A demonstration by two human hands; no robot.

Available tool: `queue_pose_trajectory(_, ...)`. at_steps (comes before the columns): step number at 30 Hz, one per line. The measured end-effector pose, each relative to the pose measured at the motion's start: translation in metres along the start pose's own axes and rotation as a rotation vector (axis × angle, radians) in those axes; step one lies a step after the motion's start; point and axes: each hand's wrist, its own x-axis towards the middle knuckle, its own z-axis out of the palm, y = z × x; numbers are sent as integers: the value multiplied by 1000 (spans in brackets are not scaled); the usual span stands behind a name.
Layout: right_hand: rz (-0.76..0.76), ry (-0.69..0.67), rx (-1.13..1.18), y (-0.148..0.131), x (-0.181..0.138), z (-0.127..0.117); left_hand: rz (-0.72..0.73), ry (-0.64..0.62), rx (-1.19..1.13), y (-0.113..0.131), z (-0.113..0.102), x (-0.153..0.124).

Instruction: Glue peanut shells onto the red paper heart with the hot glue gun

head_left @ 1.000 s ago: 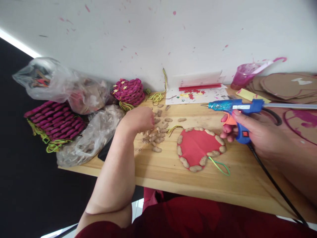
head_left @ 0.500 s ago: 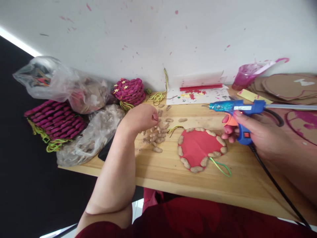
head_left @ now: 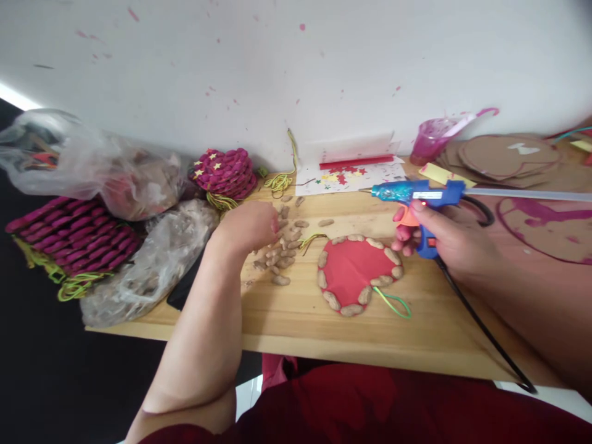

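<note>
My right hand (head_left: 451, 237) is wrapped round a blue hot glue gun (head_left: 414, 194), fingers by its orange trigger and nozzle pointing left. A clear glue stick (head_left: 513, 195) sticks out of its back. At the pile of unshelled peanuts (head_left: 280, 253) is my left hand (head_left: 252, 227), its fingers curled in; what they hold, if anything, is hidden. Between the hands lies a red heart (head_left: 354, 271) with peanuts set along its edge. A green cord loop (head_left: 398, 303) comes out at the heart's notch, and a yellow-green cord (head_left: 312, 239) lies by its tip.
Plastic bags (head_left: 139, 265) and magenta woven-looking pieces (head_left: 78, 237) crowd the left of the table (head_left: 296, 336). Star cutouts (head_left: 345, 176) lie on white paper at the back. A pink-stained cup (head_left: 430, 142) and cardboard shapes (head_left: 509, 157) stand right. The gun's black cord (head_left: 481, 327) trails off the front.
The camera view has swung slightly right, so most things appear farther left. My left hand stays low at the peanuts with curled fingers; my right hand still holds the glue gun.
</note>
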Motion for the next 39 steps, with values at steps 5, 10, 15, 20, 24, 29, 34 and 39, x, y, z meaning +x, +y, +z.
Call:
queue_pose_trajectory(5,-50,-44,-16,5,8,-2,38,12,-1,-3,-4,-3)
queue_pose_trajectory(10,-61,-81,21,8,12,-4,51,49,-81,2,-11,-13)
queue_pose_trajectory(15,-53,-94,28,6,10,-3,180,87,-147,32,-17,-17)
queue_pose_trajectory(20,-22,-100,20,5,10,-3,293,88,-128,64,-20,-17)
queue_pose_trajectory(24,-19,-94,19,7,12,-3,315,64,-79,73,-15,-14)
queue_pose_trajectory(29,-32,-106,4,9,14,-4,303,50,-197,72,-11,-16)
queue_pose_trajectory(34,-42,-106,-1,11,14,-4,278,34,-266,72,-8,-17)
queue_pose_trajectory(39,-44,-105,-18,12,15,-5,337,72,-289,72,-9,-15)
